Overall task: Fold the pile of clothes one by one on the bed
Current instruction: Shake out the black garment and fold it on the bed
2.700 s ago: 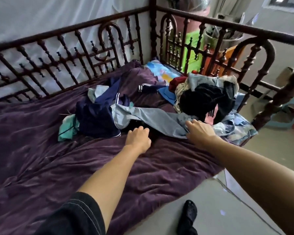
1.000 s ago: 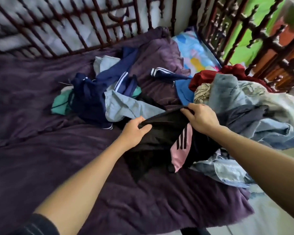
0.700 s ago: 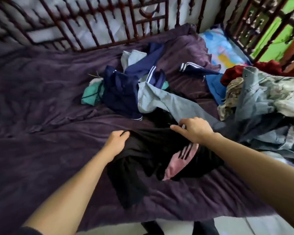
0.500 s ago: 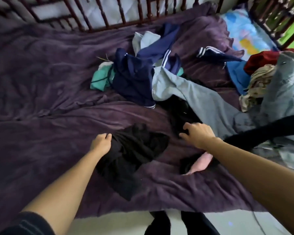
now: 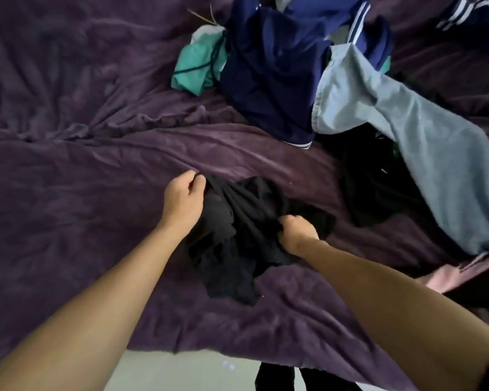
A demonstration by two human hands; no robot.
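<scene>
Head view, looking down: at the bottom of the frame a strip of pale floor (image 5: 181,371) shows under the edge of the crumpled purple velvety bedspread (image 5: 68,193), and both bare forearms reach up from there to the middle. The left hand (image 5: 182,201) pinches the upper left edge of a thin black garment (image 5: 237,235) between thumb and curled fingers; the right hand (image 5: 297,232) has its fingers dug into a bunch of the same cloth at its lower right. That garment lies crumpled at the centre of the frame, apart from the rest and not yet spread flat. At the right edge sits a pink and black piece (image 5: 463,275). Farther up, toward the upper right, lie a second dark heap (image 5: 373,187), long pale grey-blue trousers (image 5: 407,136), a navy top with white stripes (image 5: 271,80) and a teal cloth (image 5: 195,66), all loose and tangled. I see nothing folded anywhere, so I'd say the job has barely begun: one item is in hand and the whole pile waits.
</scene>
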